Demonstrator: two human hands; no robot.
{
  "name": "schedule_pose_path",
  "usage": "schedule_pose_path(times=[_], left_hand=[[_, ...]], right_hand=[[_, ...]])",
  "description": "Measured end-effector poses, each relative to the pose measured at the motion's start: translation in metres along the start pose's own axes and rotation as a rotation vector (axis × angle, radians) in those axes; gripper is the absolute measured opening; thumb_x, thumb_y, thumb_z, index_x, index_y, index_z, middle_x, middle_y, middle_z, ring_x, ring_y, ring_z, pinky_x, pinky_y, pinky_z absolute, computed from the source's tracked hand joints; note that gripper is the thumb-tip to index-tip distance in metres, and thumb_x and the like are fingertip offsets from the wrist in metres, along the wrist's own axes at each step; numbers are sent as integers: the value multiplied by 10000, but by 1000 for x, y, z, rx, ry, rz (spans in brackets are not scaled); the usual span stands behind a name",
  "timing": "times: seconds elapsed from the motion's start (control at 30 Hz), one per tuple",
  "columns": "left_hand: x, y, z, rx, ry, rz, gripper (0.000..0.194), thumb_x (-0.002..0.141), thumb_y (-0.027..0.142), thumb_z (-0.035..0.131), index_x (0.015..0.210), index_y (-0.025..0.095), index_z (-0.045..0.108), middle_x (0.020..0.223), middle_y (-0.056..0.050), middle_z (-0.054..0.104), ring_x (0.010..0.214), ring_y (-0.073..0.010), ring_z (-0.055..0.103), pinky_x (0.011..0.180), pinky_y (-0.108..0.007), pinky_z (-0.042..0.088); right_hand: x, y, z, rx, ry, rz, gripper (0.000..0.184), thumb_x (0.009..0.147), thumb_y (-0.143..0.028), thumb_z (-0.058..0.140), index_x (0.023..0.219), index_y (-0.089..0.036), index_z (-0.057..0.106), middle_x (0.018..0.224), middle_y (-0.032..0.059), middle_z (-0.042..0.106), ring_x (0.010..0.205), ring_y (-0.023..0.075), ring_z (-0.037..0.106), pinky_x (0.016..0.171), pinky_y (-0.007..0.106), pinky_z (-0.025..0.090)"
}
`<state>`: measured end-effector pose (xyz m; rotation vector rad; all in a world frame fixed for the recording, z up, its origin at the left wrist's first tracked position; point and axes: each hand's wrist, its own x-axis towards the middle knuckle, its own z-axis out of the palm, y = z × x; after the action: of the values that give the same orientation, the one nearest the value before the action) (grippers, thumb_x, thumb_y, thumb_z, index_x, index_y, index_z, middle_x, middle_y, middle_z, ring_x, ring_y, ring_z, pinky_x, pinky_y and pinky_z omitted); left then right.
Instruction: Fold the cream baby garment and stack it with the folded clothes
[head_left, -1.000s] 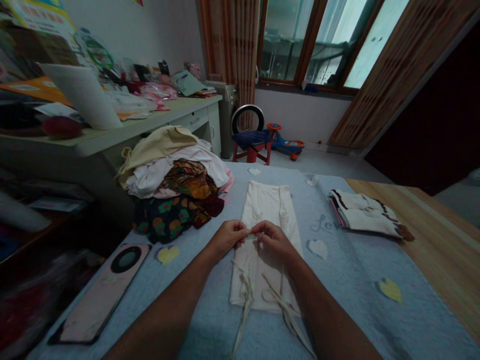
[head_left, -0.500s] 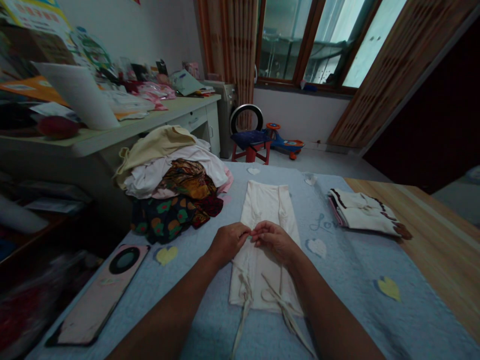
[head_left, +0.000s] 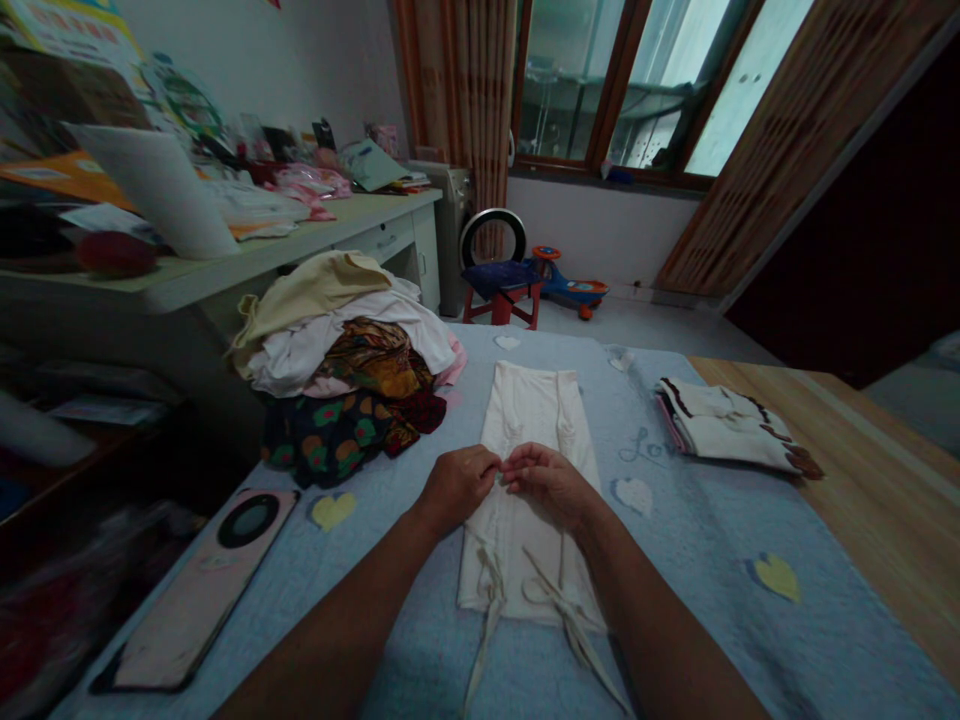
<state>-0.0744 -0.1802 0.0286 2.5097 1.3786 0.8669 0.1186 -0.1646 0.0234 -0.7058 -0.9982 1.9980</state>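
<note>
A white garment (head_left: 536, 400), folded into a long narrow shape, lies flat on the blue quilted cover (head_left: 675, 560). Two thin cloth ties trail from its near end, the left tie (head_left: 490, 580) and the right tie (head_left: 574, 635). Over the garment's middle, my left hand (head_left: 457, 487) and my right hand (head_left: 551, 482) meet fingertip to fingertip. Both are closed in a pinch; whatever is between the fingers is too small to make out. A faint greenish speck shows by the fingertips.
A heap of clothes (head_left: 352, 340) sits to the left beside a cluttered desk (head_left: 300, 245). Nearer lies a pink phone-shaped object (head_left: 202, 590) with a black ring. Folded clothes (head_left: 731, 425) rest at the right by the wooden surface (head_left: 870, 460). A red stool (head_left: 502, 305) stands beyond.
</note>
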Motion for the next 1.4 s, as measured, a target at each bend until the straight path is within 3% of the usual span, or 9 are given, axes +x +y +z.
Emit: schedule_pose_path(times=[0.4,1.1,1.4], left_hand=[[0,-2,-2,-8,-37,11,116,866,119,584,879,180,683,849,-26,712,797,-155,664,719,-248,475],[2,0,1,8,-26,16,153,793,63,590,828,175,688,810,-23,713,755,-156,657,708,-254,479],[1,-1,-1,5,-56,38,145,859,105,578,912,179,691,861,-34,711,804,-159,659,735,-254,479]], right_hand=[[0,0,-2,-2,-2,4,235,677,-143,762,889,-159,661,890,57,731,763,128,678,727,254,515],[0,1,-1,2,1,18,227,661,-127,752,868,-159,665,844,48,727,741,130,668,714,256,508],[-2,-1,-1,6,2,6,222,679,-107,735,884,-151,662,878,59,723,756,125,668,724,252,504]])
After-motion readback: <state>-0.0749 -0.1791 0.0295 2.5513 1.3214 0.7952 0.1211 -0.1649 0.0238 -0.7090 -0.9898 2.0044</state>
